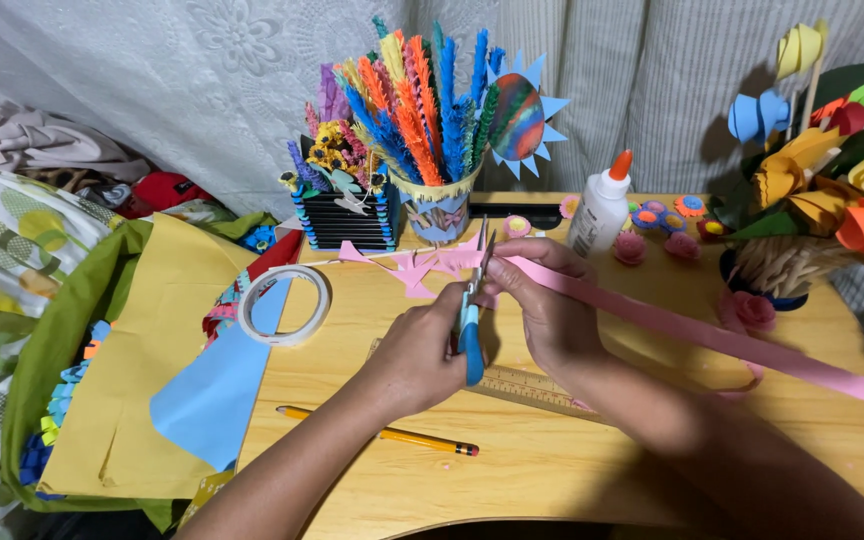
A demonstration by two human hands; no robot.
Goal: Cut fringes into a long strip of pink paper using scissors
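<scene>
Centrally, left hand (pixel 417 355): closed around the blue handles of a pair of scissors (pixel 472 320), blades pointing away from the person and slightly parted at the near end of a pink paper strip (pixel 692 335). Right hand (pixel 542 300): fingers pinched shut on the same strip just beside the blades; the strip runs from there to the right across the surface (pixel 552 470) and out of the picture. Pink paper scraps (pixel 412 268): lying just beyond the hands, cut into jagged shapes. Ruler (pixel 532 388): flat on the surface under the wrists, partly hidden. Pencil (pixel 382 430): yellow, lying near the left forearm. Tape roll (pixel 285 303): left of the hands, resting on the edge of a blue paper sheet (pixel 212 400), which overlaps a yellow paper sheet (pixel 142 350). Glue bottle (pixel 600 208): white with an orange cap, upright behind the right hand. Small paper flowers (pixel 652 235): several, pink and blue, beside the bottle. Cup of paper stems (pixel 437 130): upright at the back, filled with fringed stems in many colours. Black box (pixel 347 215): just left of the cup, holding small paper flowers. Paper bouquet (pixel 832 180): far right, orange, yellow and blue blooms with green leaves.
</scene>
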